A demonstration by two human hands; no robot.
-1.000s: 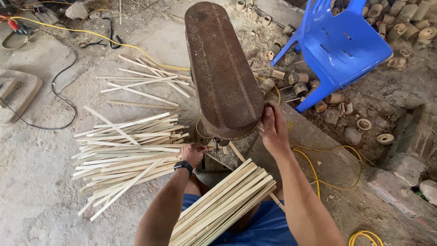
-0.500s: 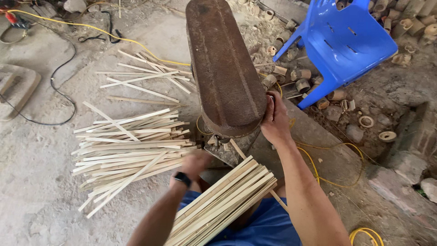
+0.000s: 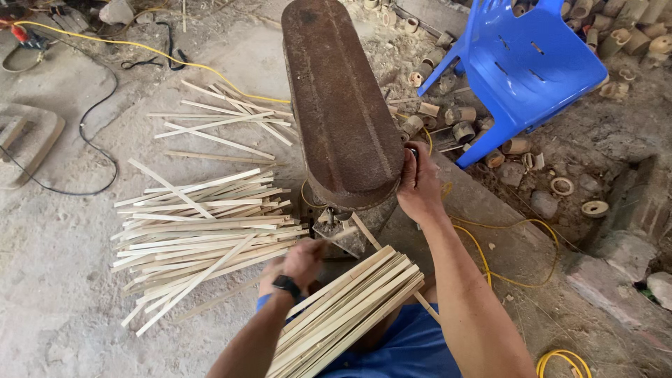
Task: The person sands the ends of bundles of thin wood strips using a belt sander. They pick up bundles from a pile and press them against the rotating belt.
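The left hand (image 3: 304, 260) holds one thin bamboo strip (image 3: 334, 235) below the rusty machine (image 3: 339, 105); the right hand (image 3: 418, 185) grips the machine's right side.

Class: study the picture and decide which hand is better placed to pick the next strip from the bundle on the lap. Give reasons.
Probably the left hand: it hovers right beside the bundle of strips. The right hand rests against the rusty machine housing, farther off.

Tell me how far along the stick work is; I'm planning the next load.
Done, it seems: a big heap of sticks lies on the ground left of the rusty machine. In hand: the left hand grips one stick at the machine's mouth; the right hand rests on its side. Left: the bundle on the lap.
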